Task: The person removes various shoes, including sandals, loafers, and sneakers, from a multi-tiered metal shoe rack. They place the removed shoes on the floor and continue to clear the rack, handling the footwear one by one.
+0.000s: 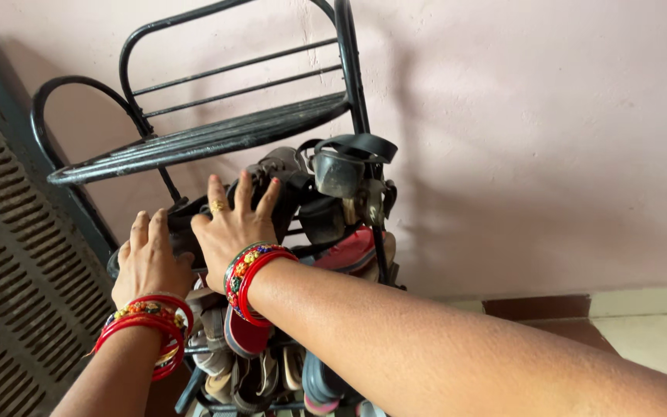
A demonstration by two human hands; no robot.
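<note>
Nearest, the lowest shelves are cut off, their sandals [248, 363] crammed together and hard to tell apart. Both hands press flat, fingers spread, on a dark shoe [194, 220] on the middle shelf: left hand [148, 262] at its near end, right hand [233, 228] on top. It could probably slip off the thin bars if nudged. Beyond, packed black sandals [345, 170] could topple from the shoe rack [194, 139].

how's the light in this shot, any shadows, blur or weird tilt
Head view: soft, even daylight, no glare; the black metal shoe rack throws a faint blurred shadow on the pink wall. The frame is tilted, the rack leaning. The right hand and left hand on the dark shoes are sharp; the near forearm is slightly soft.
</note>
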